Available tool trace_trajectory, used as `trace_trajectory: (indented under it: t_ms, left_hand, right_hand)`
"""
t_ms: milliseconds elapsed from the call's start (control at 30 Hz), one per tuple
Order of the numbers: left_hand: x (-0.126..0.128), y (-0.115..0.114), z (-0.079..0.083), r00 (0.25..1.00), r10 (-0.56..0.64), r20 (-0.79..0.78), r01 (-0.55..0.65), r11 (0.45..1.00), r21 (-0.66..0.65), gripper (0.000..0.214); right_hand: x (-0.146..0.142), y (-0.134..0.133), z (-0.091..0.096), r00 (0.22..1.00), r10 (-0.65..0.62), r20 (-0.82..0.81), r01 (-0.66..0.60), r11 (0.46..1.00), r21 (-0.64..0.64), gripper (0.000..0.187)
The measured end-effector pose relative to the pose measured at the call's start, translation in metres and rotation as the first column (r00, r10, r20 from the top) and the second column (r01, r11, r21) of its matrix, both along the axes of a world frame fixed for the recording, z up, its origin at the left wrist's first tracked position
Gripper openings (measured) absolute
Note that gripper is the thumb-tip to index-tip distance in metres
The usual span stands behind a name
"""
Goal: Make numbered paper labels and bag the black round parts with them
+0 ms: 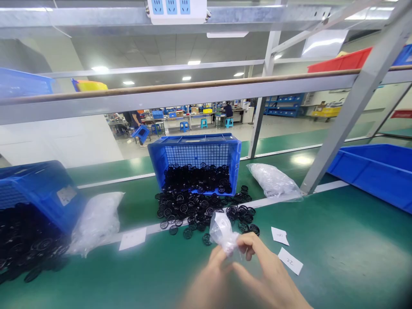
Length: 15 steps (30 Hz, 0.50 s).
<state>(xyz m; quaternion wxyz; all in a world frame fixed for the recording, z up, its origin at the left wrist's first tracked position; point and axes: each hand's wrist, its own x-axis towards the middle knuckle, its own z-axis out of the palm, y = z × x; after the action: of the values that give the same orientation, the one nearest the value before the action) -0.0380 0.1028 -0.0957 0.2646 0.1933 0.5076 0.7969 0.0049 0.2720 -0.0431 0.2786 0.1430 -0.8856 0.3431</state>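
Note:
Both my hands meet at a small clear plastic bag (222, 229) in front of the spilled parts. My left hand (209, 274), blurred, pinches the bag's gathered lower end. With thumb and fingertips, my right hand (262, 266) grips the same end from the right. A white piece shows inside the bag; its kind I cannot make out. Just beyond lie many black spoked plastic rings (189, 206), pouring out of a blue crate (236, 167) tipped on its side.
Paper slips (290, 260) with handwriting lie right of my hands, another white slip (132, 238) to the left. Filled clear bags (273, 180) flank the crate. A second tipped blue crate (48, 193) stands left, a blue bin (376, 171) right. A metal post (347, 103) rises at right.

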Motion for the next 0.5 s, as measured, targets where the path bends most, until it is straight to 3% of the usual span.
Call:
trace_trajectory:
  t_ms: [67, 200, 500]
  left_hand:
    - [0.004, 0.001, 0.000, 1.000, -0.002, -0.011, 0.003, 1.000, 0.030, 0.084]
    - [0.015, 0.010, 0.006, 0.998, -0.017, -0.055, 0.023, 0.995, 0.100, 0.085]
    - [0.024, 0.013, 0.017, 0.998, -0.001, -0.061, 0.010, 0.990, 0.138, 0.070]
  right_hand:
    - [0.002, -0.002, 0.002, 0.998, -0.046, -0.030, 0.046, 0.999, -0.003, 0.025]
    - [0.003, -0.007, -0.001, 0.990, -0.085, -0.111, 0.083, 0.996, -0.027, 0.003]
    - [0.003, -0.006, -0.007, 0.931, -0.310, -0.192, 0.310, 0.950, -0.029, 0.016]
